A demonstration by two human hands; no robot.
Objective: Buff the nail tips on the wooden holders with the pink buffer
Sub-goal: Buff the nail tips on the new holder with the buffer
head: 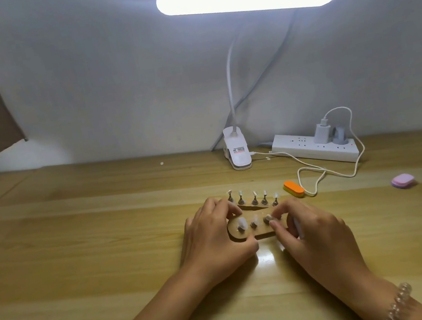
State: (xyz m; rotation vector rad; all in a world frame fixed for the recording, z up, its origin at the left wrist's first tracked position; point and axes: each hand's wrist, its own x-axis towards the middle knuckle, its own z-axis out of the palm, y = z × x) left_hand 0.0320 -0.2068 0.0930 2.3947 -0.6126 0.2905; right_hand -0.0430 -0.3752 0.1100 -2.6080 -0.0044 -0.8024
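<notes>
1. The right hand (pixel 308 230) pinches the third nail tip (pixel 269 217) on the near wooden holder (pixel 234 232) between thumb and forefinger. A thin white thing lies along its palm, too blurred to name.
2. The left hand (pixel 215 240) grips that holder's left end, fingers curled over the far edge and thumb at the near edge.
3. Two more tips stand on the holder between the hands. The far wooden holder (pixel 259 206) sits just behind with five tips on stands.
4. The pink buffer (pixel 403 180) lies on the table (pixel 105 233), well apart to the right, with no hand on it. An orange buffer (pixel 293 188) lies just beside the far holder's right end.
5. The step in hand looks like seating or straightening this tip. To do it well, press straight down on the stand and keep the left hand pinning the holder. Then reach past the orange buffer for the pink one.
</notes>
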